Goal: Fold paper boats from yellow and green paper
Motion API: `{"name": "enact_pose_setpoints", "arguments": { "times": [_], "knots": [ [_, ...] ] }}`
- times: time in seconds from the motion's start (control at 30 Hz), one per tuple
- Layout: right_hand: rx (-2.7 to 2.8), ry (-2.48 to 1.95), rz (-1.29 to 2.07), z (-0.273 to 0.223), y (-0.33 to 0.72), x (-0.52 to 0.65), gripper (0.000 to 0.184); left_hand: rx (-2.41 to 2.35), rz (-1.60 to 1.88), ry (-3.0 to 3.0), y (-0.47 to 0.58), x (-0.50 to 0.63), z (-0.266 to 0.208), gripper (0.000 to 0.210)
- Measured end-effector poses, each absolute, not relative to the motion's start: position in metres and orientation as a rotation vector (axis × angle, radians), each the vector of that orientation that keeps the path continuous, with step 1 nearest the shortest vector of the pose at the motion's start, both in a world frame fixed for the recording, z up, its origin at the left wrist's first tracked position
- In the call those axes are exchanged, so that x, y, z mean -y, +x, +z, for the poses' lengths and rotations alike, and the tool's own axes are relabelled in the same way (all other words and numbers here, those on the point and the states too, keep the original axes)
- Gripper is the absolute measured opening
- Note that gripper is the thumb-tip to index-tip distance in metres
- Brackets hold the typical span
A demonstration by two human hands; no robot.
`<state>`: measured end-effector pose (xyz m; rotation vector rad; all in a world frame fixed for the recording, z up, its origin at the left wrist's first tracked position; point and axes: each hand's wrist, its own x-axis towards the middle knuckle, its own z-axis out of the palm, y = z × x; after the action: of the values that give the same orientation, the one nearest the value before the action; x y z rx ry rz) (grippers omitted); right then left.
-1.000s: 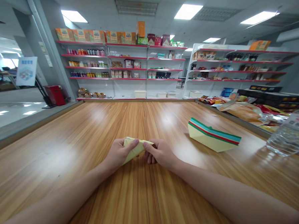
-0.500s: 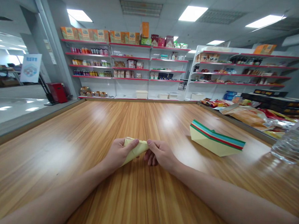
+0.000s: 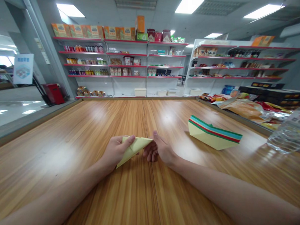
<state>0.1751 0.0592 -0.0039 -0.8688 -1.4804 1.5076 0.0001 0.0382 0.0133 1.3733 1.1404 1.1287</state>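
Note:
My left hand [image 3: 115, 150] pinches a folded piece of pale yellow paper [image 3: 135, 147], thumb on top and fingers mostly hidden behind. The paper tapers to a point on the right and another toward me, just over the wooden table. At its right tip is my right hand [image 3: 160, 150], thumb raised off the paper and the other fingers loosely curled below and behind the tip. Whether those fingers touch it cannot be made out. A finished-looking paper boat [image 3: 214, 134], pale yellow with green, blue, white and red stripes along its rim, stands to the right.
A clear plastic bottle [image 3: 287, 133] stands at the right side of the table [image 3: 90, 196]. Beyond the right edge lie packaged snacks [image 3: 243, 109] and stacked black boxes [image 3: 271, 95]. Stocked shelves [image 3: 128, 52] line the back; a red box-like object [image 3: 52, 94] stands at left.
My right thumb has lifted off the paper's right end, baring its pointed tip. More of the paper's face shows. The view has shifted slightly, while the boat stays in place on the table.

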Motion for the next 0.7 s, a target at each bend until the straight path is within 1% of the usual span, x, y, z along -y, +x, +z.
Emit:
{"name": "enact_pose_setpoints", "arguments": {
  "times": [0.1,0.2,0.37,0.43,0.7],
  "knots": [
    [1.461,-0.871,1.508,-0.0046,0.1748,-0.0609,0.074,-1.152,1.119,1.368,-0.0001,-0.0402,0.0123,0.047],
    [1.504,-0.887,1.478,-0.0051,0.1748,-0.0615,0.072,-1.145,1.114,1.383,-0.0010,-0.0417,0.0104,0.047],
    [1.649,-0.897,1.369,-0.0043,0.1760,-0.0591,0.054,-1.133,1.119,1.486,0.0004,-0.0381,0.0111,0.043],
    [1.671,-0.890,1.356,-0.0048,0.1765,-0.0588,0.051,-1.113,1.122,1.544,0.0013,-0.0368,0.0119,0.040],
    [1.643,-0.844,1.403,-0.0103,0.1767,-0.0632,0.052,-1.103,1.141,1.622,-0.0001,-0.0387,0.0123,0.033]
  ]
}}
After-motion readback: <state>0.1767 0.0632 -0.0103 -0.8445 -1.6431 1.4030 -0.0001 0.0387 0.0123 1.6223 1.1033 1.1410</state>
